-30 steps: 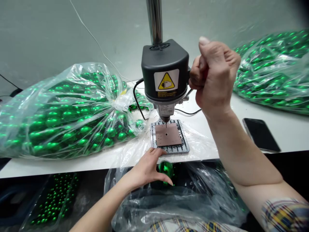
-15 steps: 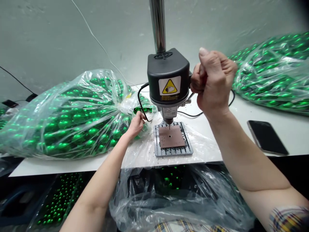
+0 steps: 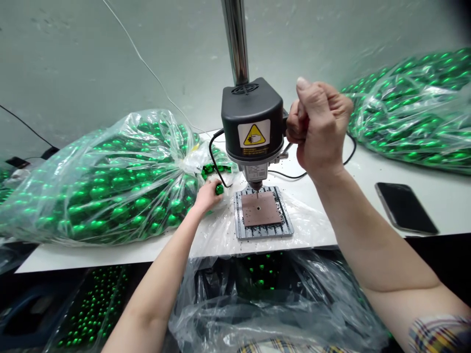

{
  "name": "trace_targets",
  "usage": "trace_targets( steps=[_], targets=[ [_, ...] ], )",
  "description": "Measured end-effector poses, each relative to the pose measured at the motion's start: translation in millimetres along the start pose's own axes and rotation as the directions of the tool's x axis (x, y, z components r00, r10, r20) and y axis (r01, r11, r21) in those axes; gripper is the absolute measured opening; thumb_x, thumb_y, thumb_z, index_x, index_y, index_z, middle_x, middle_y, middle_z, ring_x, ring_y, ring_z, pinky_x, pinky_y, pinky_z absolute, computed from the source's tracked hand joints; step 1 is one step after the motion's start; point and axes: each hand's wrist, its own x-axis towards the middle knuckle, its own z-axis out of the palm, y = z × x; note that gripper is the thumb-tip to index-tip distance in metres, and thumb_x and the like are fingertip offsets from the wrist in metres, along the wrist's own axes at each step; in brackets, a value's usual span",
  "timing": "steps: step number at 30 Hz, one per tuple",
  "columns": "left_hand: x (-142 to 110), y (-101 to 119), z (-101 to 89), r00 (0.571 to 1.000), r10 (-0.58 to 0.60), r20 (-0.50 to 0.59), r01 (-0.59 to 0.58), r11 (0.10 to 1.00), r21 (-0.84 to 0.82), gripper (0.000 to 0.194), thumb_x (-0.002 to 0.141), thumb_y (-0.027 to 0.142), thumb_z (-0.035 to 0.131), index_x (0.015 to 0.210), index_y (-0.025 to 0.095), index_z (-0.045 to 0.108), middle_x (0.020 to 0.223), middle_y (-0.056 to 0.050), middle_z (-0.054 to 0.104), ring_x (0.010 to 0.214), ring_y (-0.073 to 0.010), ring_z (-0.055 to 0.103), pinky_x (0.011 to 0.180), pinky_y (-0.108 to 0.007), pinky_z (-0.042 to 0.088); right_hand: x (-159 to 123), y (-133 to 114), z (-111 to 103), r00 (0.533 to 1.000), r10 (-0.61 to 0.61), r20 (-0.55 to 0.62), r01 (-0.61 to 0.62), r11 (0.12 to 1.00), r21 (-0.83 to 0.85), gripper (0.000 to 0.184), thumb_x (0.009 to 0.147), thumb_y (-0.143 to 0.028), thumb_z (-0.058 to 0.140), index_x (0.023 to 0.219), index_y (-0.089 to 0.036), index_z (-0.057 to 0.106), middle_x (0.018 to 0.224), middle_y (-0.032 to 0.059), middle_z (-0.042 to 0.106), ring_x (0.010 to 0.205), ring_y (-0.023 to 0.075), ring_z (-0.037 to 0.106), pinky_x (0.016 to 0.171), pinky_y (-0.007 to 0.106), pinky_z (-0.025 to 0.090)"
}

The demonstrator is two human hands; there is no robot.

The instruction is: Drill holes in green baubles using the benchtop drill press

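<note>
Between the fingers of my left hand (image 3: 208, 196) is a shiny green ball (image 3: 220, 189), held just left of the drill's base. Behind it, more green balls (image 3: 209, 169) show at the mouth of a clear plastic bag (image 3: 121, 181). My right hand (image 3: 322, 125) is closed in a fist at the right side of the black drill press head (image 3: 252, 122); its fingers wrap round a handle, mostly hidden. Under the drill bit lies a brownish square pad (image 3: 262, 208) with a small hole, on a slotted metal base plate (image 3: 265, 232) strewn with dark shavings.
A second bag of green balls (image 3: 419, 117) lies at the right rear. A phone (image 3: 406, 208) rests on the white table (image 3: 362, 196). Clear plastic sheeting (image 3: 228, 314) hangs over the front edge, with green balls (image 3: 260, 269) below. A black cable (image 3: 294, 175) runs behind the drill.
My left hand has drawn slightly back from the bag's mouth, and a green ball now shows in its fingers. My right hand stays on the handle. The view has shifted slightly.
</note>
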Motion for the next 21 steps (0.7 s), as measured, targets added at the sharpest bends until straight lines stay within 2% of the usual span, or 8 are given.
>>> trace_targets(
  steps=[2,4,6,8,12,15,17,21],
  targets=[
    [-13.3,4.5,-6.9,0.977,-0.032,-0.209,-0.005,0.984,-0.176,0.041,0.069,0.021,0.074,0.108,0.024,0.063,0.099,-0.005,0.063,0.095,-0.0260,0.065,0.088,-0.037,0.050,-0.4,-0.2,-0.7,1.000,-0.005,0.010,0.005,1.000,-0.022,0.065,0.075,-0.063,0.078,0.051,-0.024,0.032,0.040,-0.0058,0.029,0.033,0.0075,0.021,0.032,0.030,0.011],
    [-28.0,9.7,-13.5,0.935,-0.138,-0.326,-0.055,0.853,-0.518,0.048,0.069,0.029,0.079,0.110,0.024,0.056,0.098,-0.003,0.063,0.090,-0.0213,0.065,0.085,-0.036,0.052,-1.3,-1.4,-1.0,1.000,0.003,0.017,-0.002,0.999,-0.044,0.064,0.076,-0.064,0.077,0.053,-0.024,0.032,0.040,-0.0053,0.030,0.035,0.0080,0.022,0.033,0.031,0.012],
    [-42.5,16.2,-17.6,0.943,-0.259,-0.210,-0.029,0.564,-0.825,0.053,0.068,0.041,0.084,0.107,0.023,0.052,0.093,-0.001,0.064,0.083,-0.0178,0.066,0.079,-0.034,0.055,-2.3,-3.3,-0.7,1.000,0.009,0.020,-0.008,0.998,-0.057,0.064,0.077,-0.063,0.076,0.053,-0.024,0.032,0.042,-0.0052,0.031,0.036,0.0084,0.023,0.034,0.031,0.014],
    [-55.7,24.0,-19.1,0.953,-0.304,0.017,0.107,0.284,-0.953,0.055,0.069,0.053,0.084,0.102,0.021,0.053,0.092,-0.002,0.066,0.080,-0.0165,0.066,0.069,-0.029,0.054,-3.1,-5.1,0.0,1.000,0.002,0.016,-0.001,0.998,-0.057,0.064,0.078,-0.065,0.075,0.053,-0.024,0.031,0.043,-0.0055,0.031,0.036,0.0084,0.024,0.034,0.030,0.015],
    [-73.3,39.5,-17.8,0.936,-0.227,0.270,0.276,-0.005,-0.961,0.056,0.069,0.044,0.089,0.112,0.023,0.059,0.102,-0.004,0.071,0.085,-0.0165,0.070,0.064,-0.023,0.051,-3.4,-7.0,1.1,1.000,-0.004,0.019,0.005,0.998,-0.059,0.066,0.077,-0.068,0.073,0.054,-0.024,0.031,0.043,-0.0062,0.031,0.035,0.0081,0.025,0.033,0.029,0.012],
    [-76.9,45.8,-11.8,0.927,-0.174,0.333,0.323,-0.086,-0.943,0.055,0.067,0.030,0.092,0.112,0.024,0.060,0.104,-0.003,0.073,0.090,-0.0185,0.072,0.078,-0.030,0.057,-2.9,-7.2,1.2,1.000,0.007,0.023,-0.006,0.998,-0.057,0.066,0.076,-0.070,0.073,0.054,-0.024,0.031,0.042,-0.0064,0.030,0.035,0.0084,0.025,0.032,0.030,0.012],
    [-76.2,47.0,-2.6,0.921,-0.165,0.352,0.345,-0.076,-0.936,0.050,0.066,0.030,0.091,0.105,0.021,0.060,0.101,-0.003,0.073,0.089,-0.0191,0.072,0.083,-0.034,0.058,-2.5,-7.3,1.3,1.000,0.010,0.024,-0.008,0.997,-0.073,0.067,0.075,-0.071,0.073,0.054,-0.024,0.030,0.041,-0.0065,0.030,0.034,0.0085,0.024,0.033,0.030,0.012],
    [-75.7,47.8,25.2,0.940,-0.212,0.269,0.297,0.118,-0.947,0.057,0.061,0.031,0.094,0.102,0.020,0.056,0.091,-0.001,0.073,0.081,-0.0168,0.071,0.079,-0.032,0.055,-1.7,-7.0,0.8,1.000,0.007,0.023,-0.005,0.996,-0.091,0.067,0.074,-0.069,0.075,0.054,-0.025,0.029,0.040,-0.0067,0.030,0.034,0.0086,0.022,0.033,0.030,0.014]
  ],
)
